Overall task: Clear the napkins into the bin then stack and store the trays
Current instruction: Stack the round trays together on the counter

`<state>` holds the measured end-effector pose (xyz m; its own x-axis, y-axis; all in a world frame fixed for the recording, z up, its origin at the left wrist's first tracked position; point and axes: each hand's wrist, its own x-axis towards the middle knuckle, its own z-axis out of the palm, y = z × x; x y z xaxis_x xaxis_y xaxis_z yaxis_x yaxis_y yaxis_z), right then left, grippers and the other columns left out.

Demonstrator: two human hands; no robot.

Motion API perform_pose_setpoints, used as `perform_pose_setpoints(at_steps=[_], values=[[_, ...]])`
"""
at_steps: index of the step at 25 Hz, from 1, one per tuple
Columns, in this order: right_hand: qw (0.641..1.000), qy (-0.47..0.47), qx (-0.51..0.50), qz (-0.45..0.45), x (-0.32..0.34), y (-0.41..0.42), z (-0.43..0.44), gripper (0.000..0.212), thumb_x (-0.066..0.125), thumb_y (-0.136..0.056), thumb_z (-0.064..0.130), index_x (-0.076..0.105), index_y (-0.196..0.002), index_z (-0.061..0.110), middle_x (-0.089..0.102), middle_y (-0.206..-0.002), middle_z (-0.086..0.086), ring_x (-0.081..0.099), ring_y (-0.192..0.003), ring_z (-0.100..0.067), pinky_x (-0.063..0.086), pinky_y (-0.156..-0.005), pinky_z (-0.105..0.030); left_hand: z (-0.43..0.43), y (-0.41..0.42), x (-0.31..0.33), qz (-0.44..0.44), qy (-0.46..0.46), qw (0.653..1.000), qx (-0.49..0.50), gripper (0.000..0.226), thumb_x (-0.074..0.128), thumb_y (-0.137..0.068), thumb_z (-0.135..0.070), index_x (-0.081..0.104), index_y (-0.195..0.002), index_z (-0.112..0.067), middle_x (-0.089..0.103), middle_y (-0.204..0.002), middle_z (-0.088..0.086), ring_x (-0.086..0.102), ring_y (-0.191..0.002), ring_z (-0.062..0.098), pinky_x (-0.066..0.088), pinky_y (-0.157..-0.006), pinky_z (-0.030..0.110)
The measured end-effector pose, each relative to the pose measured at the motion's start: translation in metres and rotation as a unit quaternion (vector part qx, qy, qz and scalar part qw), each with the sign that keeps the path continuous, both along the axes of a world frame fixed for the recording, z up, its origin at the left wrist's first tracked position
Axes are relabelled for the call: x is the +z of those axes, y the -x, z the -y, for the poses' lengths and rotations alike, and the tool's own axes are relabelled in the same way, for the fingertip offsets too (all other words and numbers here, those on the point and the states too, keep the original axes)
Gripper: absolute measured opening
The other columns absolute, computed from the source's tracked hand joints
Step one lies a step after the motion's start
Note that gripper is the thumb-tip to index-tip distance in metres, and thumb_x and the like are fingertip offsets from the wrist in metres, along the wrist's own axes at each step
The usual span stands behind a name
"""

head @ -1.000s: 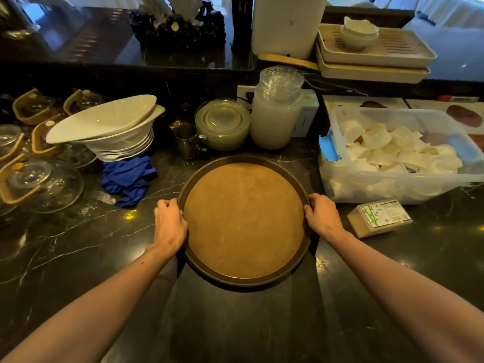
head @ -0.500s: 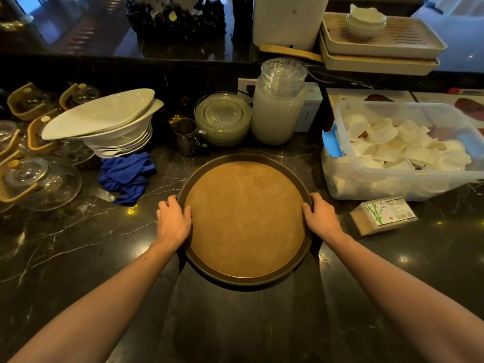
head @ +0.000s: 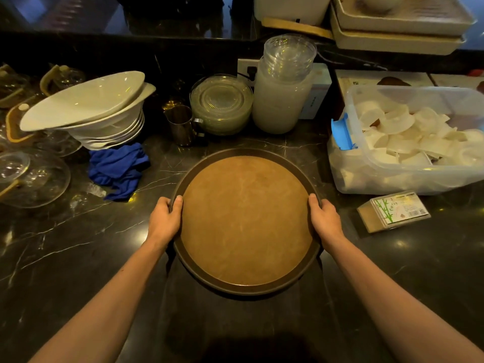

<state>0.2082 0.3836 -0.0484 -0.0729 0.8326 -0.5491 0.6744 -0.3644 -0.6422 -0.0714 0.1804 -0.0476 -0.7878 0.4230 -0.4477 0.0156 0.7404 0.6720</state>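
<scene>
A: Tray, round, brown, dark raised rim. Flat on the black marble counter, dead centre, nearest the body. Head view only.

B: Hands?

A: Left hand curled over the left rim, thumb on the inner edge, fingers wrapped under or outside, hidden. Right hand mirrored on the right rim, same closed grasp. Opposite sides gripped, probably for a level lift or slide.

B: Anything on the tray?

A: Bare surface, no napkins. Clearing step likely done for this one. Whether one tray or a stack under it: cannot tell from above.

B: Surroundings, containers first.

A: Clear plastic tub to the right, blue latch on its near-left corner, lid off, heaped with small white cups or cup-like pieces. Touching nothing on the tray side. Small labelled box just in front of the tub, contents unreadable.

B: Behind the tray?

A: Steel cup, stack of glass plates, frosted jar topped with nested clear bowls. Far left: stacked white dishes, blue cloth crumpled below them, glass lids beyond.

B: Storage spot?

A: Two pale rectangular trays stacked on the upper right ledge. Possible destination, a guess only. No bin in view.
</scene>
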Motion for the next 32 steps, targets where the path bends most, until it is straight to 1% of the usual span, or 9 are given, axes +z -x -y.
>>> perform_pose_setpoints(at_steps=[3,6,8,11,13,15,19,27,32], values=[[0.992,0.021,-0.081,-0.09,0.0,-0.001,0.003,0.044,0.042,-0.098,0.053,0.057,-0.117,0.016,0.061,-0.116,-0.003,0.059,-0.108,-0.024,0.046,-0.091,-0.043,0.0,-0.006,0.001,0.047,-0.039,0.996,0.058,0.04,0.038,-0.099,-0.051,0.052,-0.107,-0.014,0.059,-0.098,0.008,0.059,-0.095,0.029,0.05,-0.089,0.051],[0.986,0.007,-0.095,-0.139,0.001,-0.004,0.002,0.049,0.047,-0.095,0.056,0.055,-0.097,0.008,0.059,-0.091,-0.007,0.058,-0.088,-0.026,0.048,-0.079,-0.043,0.003,-0.008,0.007,0.061,-0.074,0.993,0.073,0.036,0.04,-0.098,-0.05,0.051,-0.106,-0.016,0.058,-0.095,0.008,0.059,-0.093,0.031,0.05,-0.091,0.057],[0.981,0.004,-0.097,-0.167,0.005,-0.008,0.002,0.043,0.048,-0.094,0.055,0.051,-0.091,0.013,0.055,-0.088,-0.008,0.053,-0.083,-0.025,0.045,-0.073,-0.041,0.006,-0.01,0.013,0.087,-0.106,0.988,0.075,0.03,0.047,-0.097,-0.049,0.05,-0.102,-0.019,0.058,-0.095,0.009,0.06,-0.09,0.03,0.051,-0.089,0.058],[0.976,0.046,-0.096,-0.188,0.008,-0.012,0.001,0.046,0.052,-0.092,0.057,0.052,-0.11,0.015,0.058,-0.108,-0.007,0.057,-0.092,-0.02,0.048,-0.08,-0.039,0.012,-0.013,0.022,0.112,-0.119,0.985,0.053,0.025,0.051,-0.097,-0.041,0.047,-0.112,-0.022,0.06,-0.105,0.009,0.063,-0.091,0.025,0.055,-0.083,0.053],[0.97,0.099,-0.094,-0.202,0.009,-0.01,0.003,0.069,0.058,-0.085,0.063,0.042,-0.138,0.021,0.055,-0.123,-0.002,0.057,-0.106,-0.022,0.049,-0.092,-0.044,0.014,-0.015,0.022,0.098,-0.111,0.988,0.037,0.035,0.044,-0.101,-0.036,0.045,-0.129,-0.014,0.061,-0.103,0.008,0.061,-0.085,0.019,0.054,-0.074,0.042],[0.979,0.095,-0.08,-0.164,0.005,-0.007,0.008,0.09,0.061,-0.08,0.067,0.033,-0.149,0.016,0.053,-0.138,-0.007,0.056,-0.119,-0.028,0.048,-0.1,-0.049,0.013,-0.018,0.017,0.084,-0.105,0.991,0.015,0.036,0.039,-0.103,-0.033,0.05,-0.127,-0.009,0.063,-0.099,0.008,0.062,-0.088,0.022,0.051,-0.071,0.037],[0.989,0.04,-0.064,-0.124,-0.004,-0.013,0.017,0.057,0.051,-0.095,0.051,0.049,-0.139,0.014,0.063,-0.127,-0.011,0.062,-0.113,-0.028,0.049,-0.098,-0.05,0.013,-0.023,0.016,0.062,-0.111,0.992,0.005,0.022,0.04,-0.103,-0.029,0.05,-0.119,-0.018,0.059,-0.092,-0.004,0.06,-0.084,0.013,0.044,-0.063,0.027],[0.988,0.036,-0.062,-0.138,0.01,-0.017,0.027,0.049,0.049,-0.101,0.036,0.042,-0.144,0.015,0.055,-0.13,-0.001,0.053,-0.119,-0.022,0.044,-0.1,-0.042,0.019,-0.029,0.011,0.066,-0.116,0.991,0.024,0.027,0.043,-0.102,-0.032,0.054,-0.12,-0.015,0.062,-0.099,0.002,0.061,-0.091,0.018,0.05,-0.074,0.036],[0.99,0.002,-0.055,-0.133,0.016,-0.023,0.033,0.055,0.055,-0.097,0.039,0.041,-0.146,0.017,0.051,-0.143,-0.006,0.051,-0.128,-0.027,0.042,-0.107,-0.051,0.028,-0.033,0.013,0.077,-0.116,0.99,0.035,0.032,0.044,-0.101,-0.033,0.056,-0.122,-0.013,0.064,-0.11,0.011,0.063,-0.099,0.027,0.053,-0.086,0.047]])
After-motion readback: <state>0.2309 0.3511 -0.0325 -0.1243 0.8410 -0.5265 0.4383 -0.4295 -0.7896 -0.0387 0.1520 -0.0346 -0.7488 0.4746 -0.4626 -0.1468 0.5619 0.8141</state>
